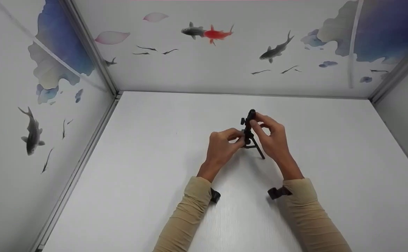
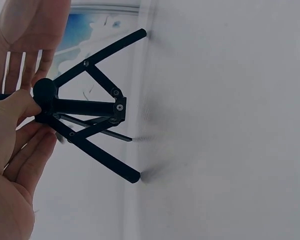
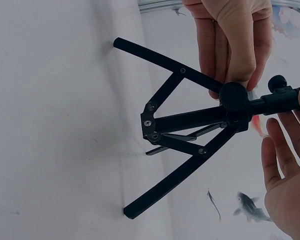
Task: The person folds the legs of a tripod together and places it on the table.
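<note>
A small black tripod (image 1: 248,132) stands on the white table, its legs spread. My left hand (image 1: 222,145) pinches the tripod's collar between thumb and fingers, at the level where the legs join. Higher up, my right hand (image 1: 274,137) holds the post near its top with thumb and fingertips. In the left wrist view, the braced legs (image 2: 110,160) fan out from the collar and a round knob (image 2: 45,90) sits by my left thumb. The right wrist view shows a larger knob (image 3: 234,96) at the collar and a smaller knob (image 3: 277,83) on the upper post.
The white tabletop (image 1: 148,168) spreads around the tripod. A back wall (image 1: 224,70) and a left wall (image 1: 8,189) printed with fish and leaves border it, with metal rails at the edges. Dark wrist cameras (image 1: 275,193) sit by both sleeve cuffs.
</note>
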The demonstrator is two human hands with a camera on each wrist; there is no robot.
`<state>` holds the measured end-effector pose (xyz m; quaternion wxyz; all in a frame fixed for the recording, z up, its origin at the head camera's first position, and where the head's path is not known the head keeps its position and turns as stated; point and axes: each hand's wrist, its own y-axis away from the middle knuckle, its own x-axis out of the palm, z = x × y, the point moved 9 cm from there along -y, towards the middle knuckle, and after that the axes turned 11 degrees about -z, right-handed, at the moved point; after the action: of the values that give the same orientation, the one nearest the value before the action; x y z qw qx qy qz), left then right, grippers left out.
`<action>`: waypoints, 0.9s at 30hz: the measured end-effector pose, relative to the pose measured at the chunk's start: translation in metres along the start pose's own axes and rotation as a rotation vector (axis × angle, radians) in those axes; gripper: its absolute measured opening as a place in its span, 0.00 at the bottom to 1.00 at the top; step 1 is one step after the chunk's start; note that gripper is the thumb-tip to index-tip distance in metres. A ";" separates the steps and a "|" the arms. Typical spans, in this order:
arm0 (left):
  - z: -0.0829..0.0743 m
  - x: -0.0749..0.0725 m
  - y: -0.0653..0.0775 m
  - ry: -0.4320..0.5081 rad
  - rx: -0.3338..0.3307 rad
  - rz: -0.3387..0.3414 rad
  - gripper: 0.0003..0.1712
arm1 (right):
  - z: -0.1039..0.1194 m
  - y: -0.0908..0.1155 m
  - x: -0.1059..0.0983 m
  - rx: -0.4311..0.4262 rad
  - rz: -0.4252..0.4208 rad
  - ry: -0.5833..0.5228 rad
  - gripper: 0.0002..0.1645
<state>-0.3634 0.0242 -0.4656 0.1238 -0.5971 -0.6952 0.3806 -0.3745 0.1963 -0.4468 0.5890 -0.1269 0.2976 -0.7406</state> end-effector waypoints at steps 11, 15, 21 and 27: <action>-0.001 0.000 0.000 0.015 0.011 -0.010 0.03 | -0.001 0.001 -0.001 0.015 0.008 0.005 0.21; -0.002 0.000 0.000 0.024 0.013 -0.012 0.03 | -0.001 0.000 -0.001 0.017 0.001 0.008 0.20; -0.003 0.000 -0.001 0.030 0.009 -0.013 0.02 | 0.003 0.000 -0.001 0.013 -0.022 0.023 0.20; -0.003 -0.001 0.000 0.031 0.003 -0.018 0.03 | 0.016 0.001 0.002 0.029 -0.021 0.016 0.19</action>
<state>-0.3610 0.0246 -0.4635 0.1390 -0.5964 -0.6979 0.3713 -0.3650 0.1896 -0.4350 0.5804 -0.1153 0.2901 -0.7521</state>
